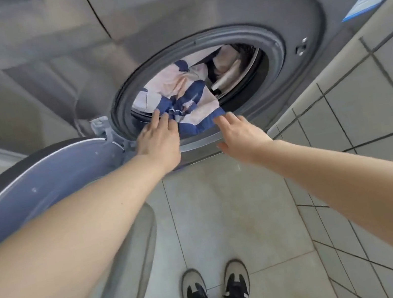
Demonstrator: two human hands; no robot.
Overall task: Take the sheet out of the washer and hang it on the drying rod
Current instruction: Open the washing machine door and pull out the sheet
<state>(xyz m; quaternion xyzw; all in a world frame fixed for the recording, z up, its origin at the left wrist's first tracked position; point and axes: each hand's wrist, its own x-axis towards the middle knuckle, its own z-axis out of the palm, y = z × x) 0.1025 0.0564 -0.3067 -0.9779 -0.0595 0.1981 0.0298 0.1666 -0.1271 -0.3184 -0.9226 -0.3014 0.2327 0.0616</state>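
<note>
The fingers (159, 118) of the left hand (159, 142) lie straight and loosely spread, tips touching the bunched blue-and-white sheet (182, 99) at the lower lip of the drum opening. The right hand (239, 133) reaches beside it, fingers extended with tips at the sheet's hanging blue edge, thumb out; neither hand pinches the cloth. The sheet sits inside the grey washer (194, 19), spilling over its rubber seal (276, 57). The round door (39, 180) stands open at left. Pale floor tiles (228, 221) run below, a tiled wall (363, 95) rises at right, and two shoes (215, 283) stand on the floor.
</note>
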